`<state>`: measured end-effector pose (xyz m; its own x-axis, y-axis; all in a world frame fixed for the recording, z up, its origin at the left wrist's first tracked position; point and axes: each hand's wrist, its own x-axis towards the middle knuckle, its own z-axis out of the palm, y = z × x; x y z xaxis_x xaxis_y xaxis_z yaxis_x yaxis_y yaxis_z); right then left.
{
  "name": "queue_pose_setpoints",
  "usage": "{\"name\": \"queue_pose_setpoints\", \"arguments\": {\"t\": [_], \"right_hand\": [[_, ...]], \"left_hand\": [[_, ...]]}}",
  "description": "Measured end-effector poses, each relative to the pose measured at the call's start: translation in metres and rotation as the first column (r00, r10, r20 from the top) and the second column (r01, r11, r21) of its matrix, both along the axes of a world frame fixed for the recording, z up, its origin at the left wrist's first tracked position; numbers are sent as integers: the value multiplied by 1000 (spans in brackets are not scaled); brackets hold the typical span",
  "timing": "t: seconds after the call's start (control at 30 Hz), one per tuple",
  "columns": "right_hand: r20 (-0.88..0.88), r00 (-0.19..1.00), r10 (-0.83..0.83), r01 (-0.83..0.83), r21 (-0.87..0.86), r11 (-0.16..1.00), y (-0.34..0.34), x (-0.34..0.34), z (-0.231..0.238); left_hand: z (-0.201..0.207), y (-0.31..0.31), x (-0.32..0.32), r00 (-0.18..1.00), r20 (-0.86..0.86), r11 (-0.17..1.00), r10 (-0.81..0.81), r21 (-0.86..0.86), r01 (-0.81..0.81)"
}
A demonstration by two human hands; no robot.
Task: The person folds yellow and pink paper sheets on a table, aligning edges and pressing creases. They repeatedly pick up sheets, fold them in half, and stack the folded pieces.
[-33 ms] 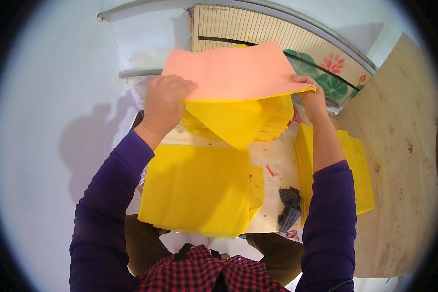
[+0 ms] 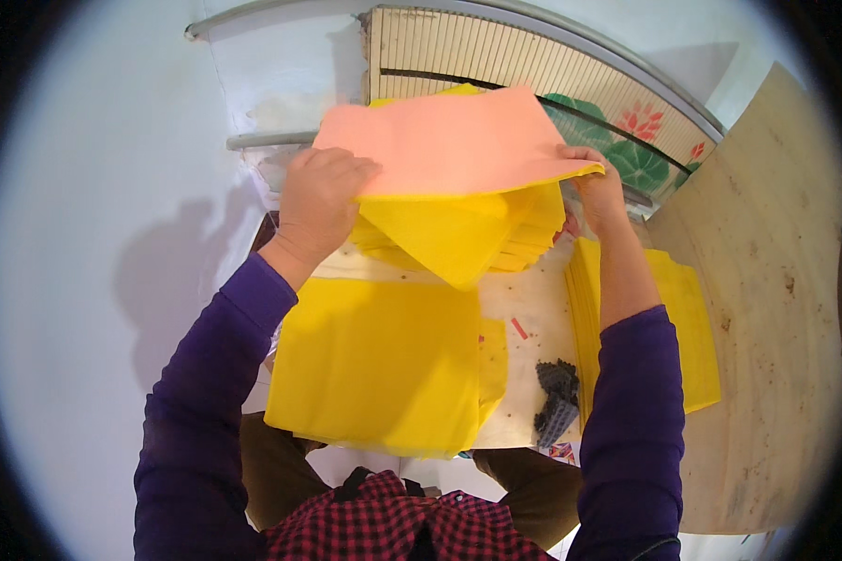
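Above the far side of the work surface I hold up a sheet of cloth (image 2: pixel 444 145), pink on its upper face with a yellow near edge. My left hand (image 2: pixel 326 192) grips its near left corner, fingers lying over the pink. At the near right corner, my right hand (image 2: pixel 594 182) pinches the edge between thumb and fingers. Beneath the sheet hangs a yellow pointed flap (image 2: pixel 449 238), in front of a stack of yellow cloths (image 2: pixel 538 224). Nearer to me, a flat yellow cloth pile (image 2: pixel 374 365) lies at the surface's front left.
Folded yellow cloths (image 2: pixel 688 327) stand beyond my right forearm. A dark grey ridged object (image 2: pixel 557 407) and a small red strip (image 2: pixel 519 328) lie on the wooden surface (image 2: pixel 533 369). A slatted panel with painted flowers (image 2: pixel 496 51) rises behind. A wooden board (image 2: pixel 767 309) spans the right.
The pink sheet's far edge has dipped slightly toward me, showing more yellow behind it. Both hands keep their grip.
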<state>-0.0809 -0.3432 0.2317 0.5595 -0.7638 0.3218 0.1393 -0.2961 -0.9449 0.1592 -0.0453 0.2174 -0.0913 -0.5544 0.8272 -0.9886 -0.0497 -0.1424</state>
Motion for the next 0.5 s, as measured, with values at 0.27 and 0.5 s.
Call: {"name": "queue_pose_setpoints", "arguments": {"t": [0.27,0.5], "right_hand": [[82,975,-207,187,205,961,-39,2,-39],[3,880,-475,475,-51,879,-11,-50,-58]], "left_hand": [[-19,-17,-14,1000,14,990,-2,144,0],[-35,-7,-33,996,11,931,92,353,-90]]}}
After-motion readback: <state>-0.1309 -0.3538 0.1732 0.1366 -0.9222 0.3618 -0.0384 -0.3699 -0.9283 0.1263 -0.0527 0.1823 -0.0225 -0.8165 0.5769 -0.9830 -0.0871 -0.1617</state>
